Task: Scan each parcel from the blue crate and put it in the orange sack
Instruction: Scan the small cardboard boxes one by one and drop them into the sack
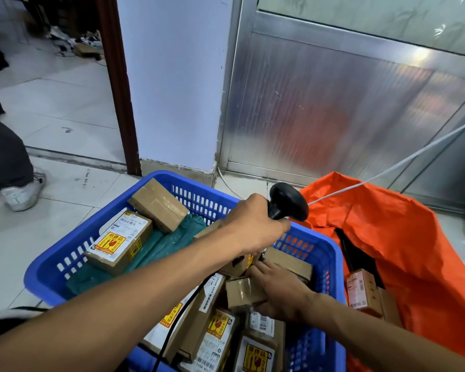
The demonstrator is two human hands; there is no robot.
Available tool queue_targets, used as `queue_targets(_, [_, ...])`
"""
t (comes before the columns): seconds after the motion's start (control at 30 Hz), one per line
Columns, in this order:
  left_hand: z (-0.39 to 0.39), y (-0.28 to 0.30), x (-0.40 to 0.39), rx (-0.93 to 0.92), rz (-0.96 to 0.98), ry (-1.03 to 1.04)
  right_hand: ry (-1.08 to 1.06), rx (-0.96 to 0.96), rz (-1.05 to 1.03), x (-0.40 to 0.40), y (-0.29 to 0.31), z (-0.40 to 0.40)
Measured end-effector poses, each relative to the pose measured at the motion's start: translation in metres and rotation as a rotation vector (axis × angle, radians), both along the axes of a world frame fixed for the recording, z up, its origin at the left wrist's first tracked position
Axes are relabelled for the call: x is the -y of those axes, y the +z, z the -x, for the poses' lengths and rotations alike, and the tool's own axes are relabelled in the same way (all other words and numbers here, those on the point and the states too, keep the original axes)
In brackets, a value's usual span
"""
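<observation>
My left hand [255, 226] is wrapped around the grip of the black scanner [289, 201], holding it up over the far side of the blue crate [49, 272], with its black cable [183, 312] trailing back under my forearm. My right hand [282, 294] is down inside the crate, just below the left one, fingers and thumb closed around a small brown parcel [243, 294] that sits among the others. The crate is crowded with taped cardboard parcels, several carrying yellow and red fragile stickers (the print is too small for me to read). Off to the left of my left hand lies a labelled box [118, 242] with a plain box [157, 204] leaning behind it, both resting on a green plastic mailer [156, 245]. To the right of my right hand, touching the crate's side, the orange sack [403, 237] stands open on the tiled floor [57, 103], and a labelled parcel [363, 292] shows inside its mouth. A white cord [392, 165] runs across above the sack. Far to my left, another person's leg and a white shoe [24, 193] stand on the floor.
</observation>
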State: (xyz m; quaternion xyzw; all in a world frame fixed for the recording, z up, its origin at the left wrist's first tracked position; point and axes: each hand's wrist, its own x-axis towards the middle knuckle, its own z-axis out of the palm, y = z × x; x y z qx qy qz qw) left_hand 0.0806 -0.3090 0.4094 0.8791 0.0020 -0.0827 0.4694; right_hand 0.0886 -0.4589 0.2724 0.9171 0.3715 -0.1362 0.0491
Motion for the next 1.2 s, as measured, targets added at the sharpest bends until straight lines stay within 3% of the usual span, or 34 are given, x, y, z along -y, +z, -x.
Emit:
queue_targets(0.33, [-0.001,-0.002,0.004,-0.026,0.002,-0.014,-0.581,-0.313,-0.144,0.039,0.067,-0.030])
queue_targets(0.53, [-0.003,-0.006,0.006,-0.045,0.060,-0.044,-0.869,-0.481,-0.521,0.063,0.093,-0.033])
queue_targets(0.73, [-0.005,-0.013,0.009,-0.030,0.040,-0.043,-0.974,-0.539,-0.775,0.086,0.099,-0.034])
queue_targets(1.2, [-0.004,-0.026,0.011,-0.038,-0.067,-0.064,-1.015,-0.610,-0.990,0.111,0.104,-0.040])
